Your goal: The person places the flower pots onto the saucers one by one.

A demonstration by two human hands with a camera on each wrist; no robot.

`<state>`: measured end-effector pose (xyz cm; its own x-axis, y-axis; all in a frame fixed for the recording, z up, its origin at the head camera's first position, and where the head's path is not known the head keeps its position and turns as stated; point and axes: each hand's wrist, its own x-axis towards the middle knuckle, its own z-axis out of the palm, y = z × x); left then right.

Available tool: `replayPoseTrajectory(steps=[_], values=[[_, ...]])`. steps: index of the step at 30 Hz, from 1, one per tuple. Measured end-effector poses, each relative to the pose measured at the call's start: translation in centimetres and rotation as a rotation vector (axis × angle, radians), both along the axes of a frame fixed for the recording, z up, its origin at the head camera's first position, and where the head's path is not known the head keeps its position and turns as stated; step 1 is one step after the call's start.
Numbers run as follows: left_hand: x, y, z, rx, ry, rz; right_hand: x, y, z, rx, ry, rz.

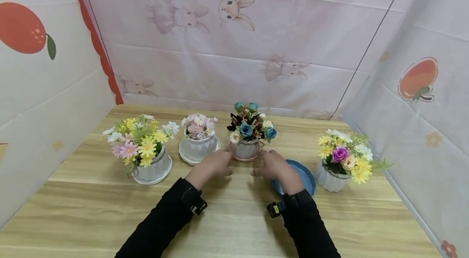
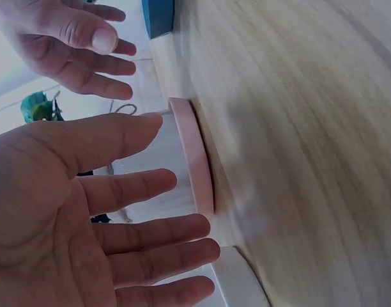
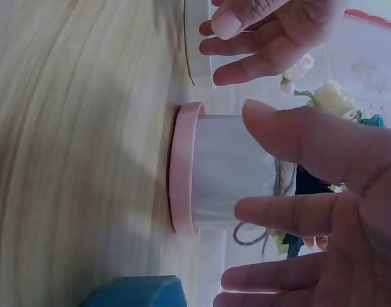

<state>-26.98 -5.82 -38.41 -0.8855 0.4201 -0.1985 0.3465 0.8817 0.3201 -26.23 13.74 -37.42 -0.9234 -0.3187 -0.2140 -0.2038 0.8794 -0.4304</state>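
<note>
A grey-white flower pot (image 1: 246, 150) with blue and cream artificial flowers (image 1: 249, 125) stands in a pink saucer (image 3: 183, 169) at the middle of the table. Twine is tied round the pot. My left hand (image 1: 216, 163) is beside it on the left, fingers spread and straight in the left wrist view. On the other side, my right hand (image 1: 274, 166) has its fingers extended near the pot, palm towards it. Neither hand holds anything. Under the right wrist, partly hidden, lies a blue saucer (image 1: 305, 176).
Left of centre is a pot of pink flowers (image 1: 199, 150) on a white saucer. Farther left stands a pot with yellow and pink flowers (image 1: 152, 170), also on a saucer. A pot with yellow and purple flowers (image 1: 331, 178) stands at right, directly on the wooden table (image 1: 234, 225).
</note>
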Motion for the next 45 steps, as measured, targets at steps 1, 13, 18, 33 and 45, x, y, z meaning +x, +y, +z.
replayPoseTrajectory(steps=[1, 13, 18, 33, 45], values=[[0.1, 0.0, 0.1, -0.006, 0.0, 0.004, 0.1, 0.0, 0.0, 0.002, 0.0, 0.005], [1.5, 1.8, 0.4, -0.026, 0.099, -0.088, 1.0, 1.8, 0.4, -0.014, 0.023, 0.011], [2.0, 3.0, 0.3, -0.019, 0.112, -0.098, 1.8, 3.3, 1.0, -0.033, -0.02, -0.016], [2.7, 6.8, -0.2, 0.053, 0.117, -0.145, 3.3, 8.8, 2.5, -0.011, -0.092, -0.159], [2.4, 9.1, -1.4, 0.266, 0.038, 0.024, 4.4, 13.0, 3.3, -0.068, -0.136, -0.25]])
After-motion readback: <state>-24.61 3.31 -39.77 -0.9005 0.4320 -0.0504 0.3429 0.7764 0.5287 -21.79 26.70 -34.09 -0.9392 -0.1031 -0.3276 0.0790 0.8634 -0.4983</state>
